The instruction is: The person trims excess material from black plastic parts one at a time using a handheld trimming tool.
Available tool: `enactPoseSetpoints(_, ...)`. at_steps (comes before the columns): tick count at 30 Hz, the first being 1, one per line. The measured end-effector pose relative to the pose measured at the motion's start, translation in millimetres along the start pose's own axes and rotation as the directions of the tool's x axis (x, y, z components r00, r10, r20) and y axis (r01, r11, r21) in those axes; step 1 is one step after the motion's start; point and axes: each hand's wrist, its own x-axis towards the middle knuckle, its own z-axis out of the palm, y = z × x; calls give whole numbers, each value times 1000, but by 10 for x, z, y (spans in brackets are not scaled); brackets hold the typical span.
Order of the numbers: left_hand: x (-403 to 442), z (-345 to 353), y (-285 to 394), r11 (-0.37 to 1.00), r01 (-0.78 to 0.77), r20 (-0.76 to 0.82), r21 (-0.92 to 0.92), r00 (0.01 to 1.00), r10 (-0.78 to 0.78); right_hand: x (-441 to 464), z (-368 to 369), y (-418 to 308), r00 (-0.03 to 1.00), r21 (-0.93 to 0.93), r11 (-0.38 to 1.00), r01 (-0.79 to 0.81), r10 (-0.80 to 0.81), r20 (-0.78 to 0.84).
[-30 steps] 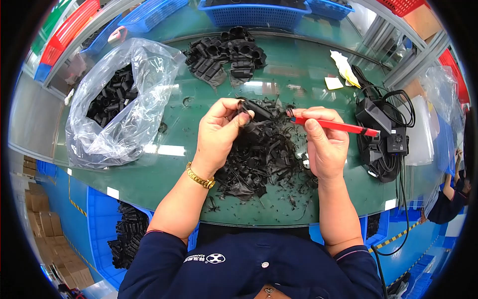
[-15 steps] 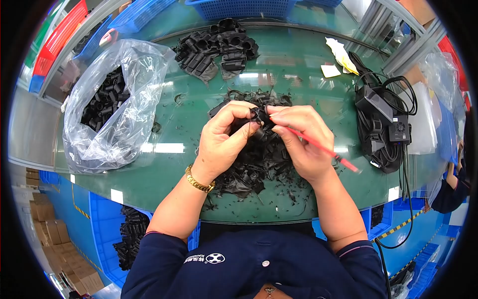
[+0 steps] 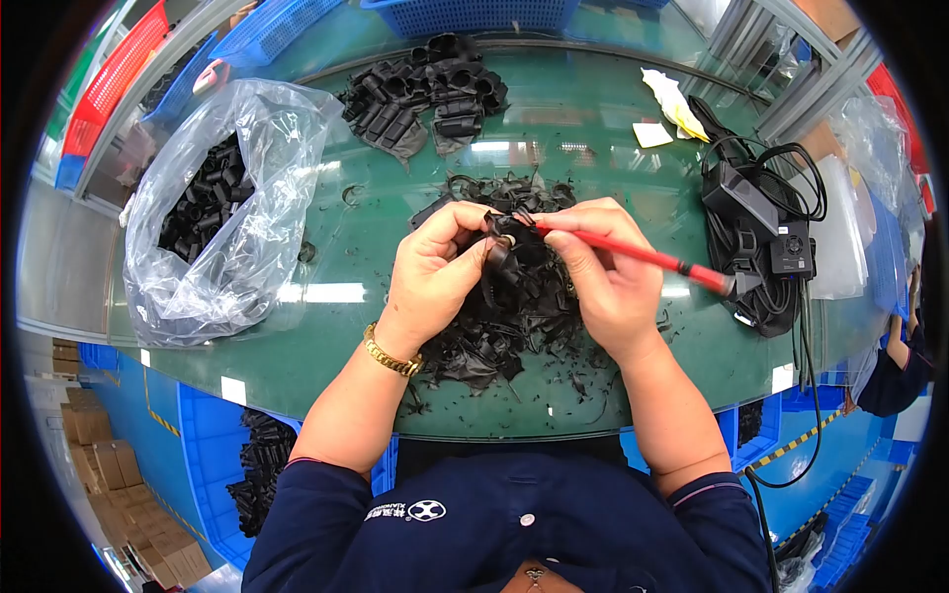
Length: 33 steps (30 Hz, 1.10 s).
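Observation:
My left hand [image 3: 432, 277] pinches a small black moulded part [image 3: 501, 239] between thumb and fingers above the middle of the table. My right hand [image 3: 615, 282] is closed round a slim red-handled tool [image 3: 638, 251], its handle slanting out to the right. The tool's tip meets the black part, but fingers and dark material hide the exact contact. Beneath both hands spreads a heap of black trimmings [image 3: 481, 356], with small scraps scattered around it. Farther back lie sheets of joined black tubular parts [image 3: 420, 94].
At left, a clear plastic bag [image 3: 282, 158] holds loose black parts [image 3: 206, 203]. Black power units [image 3: 736, 203] with cables lie at right, near a whitish glove [image 3: 674, 102]. Blue baskets [image 3: 474, 18] line the back. A blue bin [image 3: 210, 435] stands below the table; another person [image 3: 895, 371] is far right.
The red tool has swung so its handle lies flatter and reaches farther right. My left hand has shifted slightly left, and the black part has turned between my fingers.

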Motion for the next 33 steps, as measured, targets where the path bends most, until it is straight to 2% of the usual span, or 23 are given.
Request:
enactPoseSetpoints(2, 1, -2, 5, 1000, 18, -6, -14, 1000, -18, -16, 6, 17, 975, 357, 912, -203, 222, -10)
enactPoseSetpoints(6, 11, -9, -11, 998, 11, -1, -63, 1000, -12, 1, 20, -26, 964, 493, 838, -234, 267, 3)
enactPoseSetpoints(12, 10, 19, 14, 999, -3, -19, -49, 1000, 2, -9, -5, 7, 981, 325, 927, -186, 193, 10)
enactPoseSetpoints(14, 8, 15, 9, 997, -3, -19, -71, 1000, 2, 20, -7, 42, 996, 1, 997, 80, -80, 28)
enactPoseSetpoints(15, 4, 2, -8, 1000, -25, -12, -9, 1000, 25, 27, 19, 51, 996, 0, 997, 79, -79, 29)
enactPoseSetpoints(17, -7, -13, -21, 998, -40, 1, 50, 999, 40, 11, 104, 65, 960, -152, 948, 280, -281, 12)
enactPoseSetpoints(19, -5, -18, -18, 982, -51, 47, 181, 998, 43, -4, 104, 82, 962, -164, 949, 270, -272, 5)
enactPoseSetpoints(21, 0, -10, -38, 969, -93, 76, 230, 994, 77, 25, 65, 54, 974, -210, 951, 227, -226, 27)
enactPoseSetpoints(22, 2, -5, -44, 950, -138, 98, 279, 989, 115, 17, 29, 52, 995, -139, 985, 102, -100, 23)
enactPoseSetpoints(23, 2, 5, -36, 950, -140, 94, 279, 989, 118, -5, 36, 68, 996, 95, 992, -87, 88, -13)
enactPoseSetpoints(24, -1, 19, -17, 988, -59, 34, 145, 998, 55, 6, 44, 61, 974, 351, 918, -184, 219, -62)
enactPoseSetpoints(25, -3, 33, 4, 1000, 16, -15, 6, 1000, -16, 26, 52, 43, 932, 587, 771, -247, 354, -74)
enactPoseSetpoints(26, -2, 49, 19, 999, 52, -61, 14, 997, -51, 55, 14, 1, 896, 693, 655, -302, 443, -29)
enactPoseSetpoints(27, -2, 56, 17, 999, 48, -64, 19, 997, -47, 57, -4, 8, 898, 695, 653, -299, 439, -26)
enactPoseSetpoints(29, -9, 46, -22, 995, 77, -146, 70, 987, -66, 50, -27, 30, 885, 743, 537, -399, 438, 159)
enactPoseSetpoints(30, -5, 16, -53, 994, 104, -190, 35, 977, -95, 28, -24, 30, 874, 702, 550, -453, 429, 228)
enactPoseSetpoints(31, 3, 6, -52, 994, 98, -201, 40, 976, -88, 20, 20, 2, 890, 668, 603, -436, 399, 221)
enactPoseSetpoints(33, 36, -5, -33, 934, 157, -278, -321, 927, -251, 4, 53, -20, 880, 631, 614, -474, 347, 324)
